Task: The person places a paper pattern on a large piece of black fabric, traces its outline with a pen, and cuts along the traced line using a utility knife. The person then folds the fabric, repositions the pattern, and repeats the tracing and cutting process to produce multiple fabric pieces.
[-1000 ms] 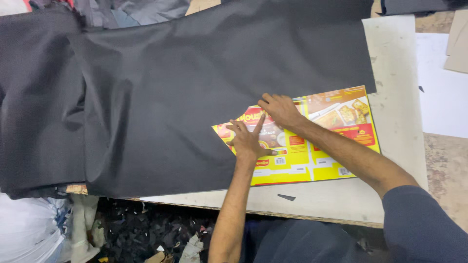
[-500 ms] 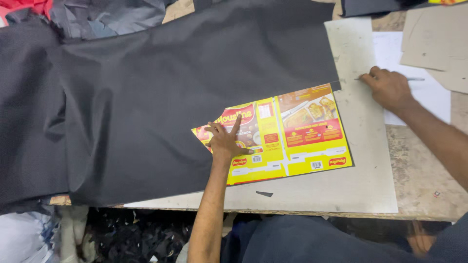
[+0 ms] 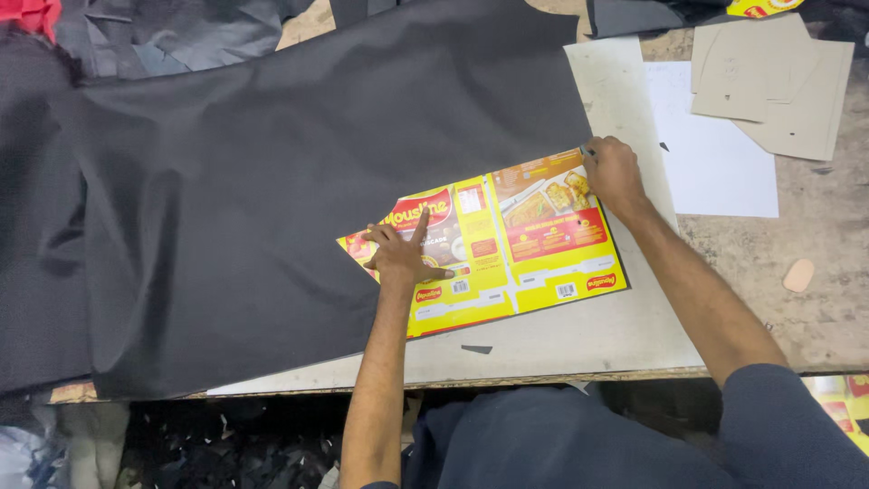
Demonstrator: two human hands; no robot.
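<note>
Head view. I see a flattened yellow carton template (image 3: 507, 249), printed with red panels and food pictures, lying at centre frame. Its left part rests on the black fabric (image 3: 272, 181); its right part lies on a grey board (image 3: 579, 335) on the table (image 3: 815, 308).

My left hand (image 3: 403, 254) lies palm down on the left part of the carton. Its fingers are spread, the index finger extended toward the upper right, pressing the carton flat against the fabric.

My right hand (image 3: 615, 177) sits at the carton's upper right corner, knuckles up. Its fingers are curled and pressed together around a small dark marking tool (image 3: 588, 151), whose tip shows just at the carton's edge. What kind of tool it is, I cannot tell.

The black fabric covers the left and centre of the frame and hangs over the near table edge at lower left.

At upper right lie a white paper sheet (image 3: 715, 163) and grey-brown cardboard pieces (image 3: 778, 81), well apart from the carton. A small pale oval object (image 3: 798, 275) lies at right on the bare table.
</note>
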